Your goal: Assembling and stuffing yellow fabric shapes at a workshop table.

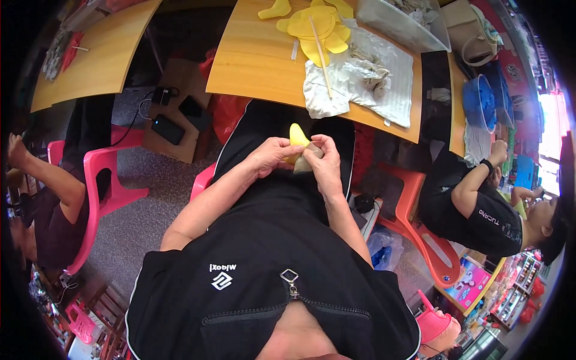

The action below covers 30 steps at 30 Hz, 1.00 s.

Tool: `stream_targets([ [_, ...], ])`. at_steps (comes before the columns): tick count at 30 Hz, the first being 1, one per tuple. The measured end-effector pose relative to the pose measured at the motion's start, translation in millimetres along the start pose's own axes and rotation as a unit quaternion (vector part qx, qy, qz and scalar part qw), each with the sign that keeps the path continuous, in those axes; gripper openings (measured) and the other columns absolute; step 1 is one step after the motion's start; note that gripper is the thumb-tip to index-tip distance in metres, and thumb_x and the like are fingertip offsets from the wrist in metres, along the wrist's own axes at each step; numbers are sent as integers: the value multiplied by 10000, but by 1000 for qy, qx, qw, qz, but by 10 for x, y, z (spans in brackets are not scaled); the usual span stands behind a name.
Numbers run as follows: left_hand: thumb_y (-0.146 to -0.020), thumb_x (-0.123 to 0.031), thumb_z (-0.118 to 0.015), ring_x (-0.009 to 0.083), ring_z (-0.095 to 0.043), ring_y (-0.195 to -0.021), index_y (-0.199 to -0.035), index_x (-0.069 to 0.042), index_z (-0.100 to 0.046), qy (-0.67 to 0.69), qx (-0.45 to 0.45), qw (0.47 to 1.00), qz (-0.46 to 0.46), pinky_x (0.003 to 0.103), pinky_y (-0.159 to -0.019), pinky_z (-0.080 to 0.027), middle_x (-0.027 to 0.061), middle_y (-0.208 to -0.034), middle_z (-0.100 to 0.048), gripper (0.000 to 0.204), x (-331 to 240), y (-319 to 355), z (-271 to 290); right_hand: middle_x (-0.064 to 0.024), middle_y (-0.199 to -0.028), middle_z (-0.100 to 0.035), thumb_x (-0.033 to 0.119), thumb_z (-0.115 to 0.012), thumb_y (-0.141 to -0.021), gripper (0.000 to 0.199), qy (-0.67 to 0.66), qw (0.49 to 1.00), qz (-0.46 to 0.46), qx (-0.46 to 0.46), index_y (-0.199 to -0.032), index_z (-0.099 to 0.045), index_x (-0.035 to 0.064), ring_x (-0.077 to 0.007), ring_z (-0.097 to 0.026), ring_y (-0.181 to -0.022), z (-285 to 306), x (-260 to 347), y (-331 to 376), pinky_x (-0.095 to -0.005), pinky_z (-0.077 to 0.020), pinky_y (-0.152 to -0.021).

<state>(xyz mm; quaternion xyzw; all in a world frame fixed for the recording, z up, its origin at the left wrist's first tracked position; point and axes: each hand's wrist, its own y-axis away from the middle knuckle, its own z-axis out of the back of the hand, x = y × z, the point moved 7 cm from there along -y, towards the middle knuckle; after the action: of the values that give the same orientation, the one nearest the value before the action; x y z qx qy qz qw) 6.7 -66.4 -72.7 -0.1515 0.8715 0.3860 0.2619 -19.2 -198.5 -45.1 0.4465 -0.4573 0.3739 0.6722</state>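
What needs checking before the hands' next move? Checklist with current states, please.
1. Left hand gripping the yellow piece: ok, pinched by the fingers.
2. Right hand gripping the greyish piece: ok, fingers on it.
3. Both pieces aligned: cannot tell, fingers cover where they meet.
4. Hands clear of the table edge: ok, over the lap.
5. Thin stick off the yellow pile: not ok, lies across it.
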Motion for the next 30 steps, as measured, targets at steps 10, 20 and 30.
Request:
stream_targets([
  [10, -868, -262, -672, 130, -645, -817, -1023, -42, -648, -59, 23, 998, 32, 263, -688, -546, 49, -934, -667, 270, 38, -49, 27, -51, -919, -592, 3, -581, -794, 301, 60, 997, -7, -48, -1090, -530, 20, -108, -570, -808, -51, -102, -80, -235, -474, -703],
  [20, -876, -138, -621, 218, -694, -719, -1105, 27, -560, 281, 111, 943, 139, 257, -584, -607, 146, -909, -673, 289, 90, 57, 96, -133, -1309, -489, -57, -653, -774, 623, -203, 941, -28, 268, -1333, -390, 23, -187, -558, -1086, -30, 458, 66, -311, -495, -891],
  [30, -885, -154, -627, 206, -693, -727, -1069, 42, -589, 131, 78, 984, 89, 240, -580, -599, 128, -916, -672, 272, -110, 83, 96, -84, -1036, -618, -65, -665, -740, 297, 182, 949, 247, 78, -1023, -633, 21, -163, -630, -874, 97, 717, 149, -299, -529, -731],
])
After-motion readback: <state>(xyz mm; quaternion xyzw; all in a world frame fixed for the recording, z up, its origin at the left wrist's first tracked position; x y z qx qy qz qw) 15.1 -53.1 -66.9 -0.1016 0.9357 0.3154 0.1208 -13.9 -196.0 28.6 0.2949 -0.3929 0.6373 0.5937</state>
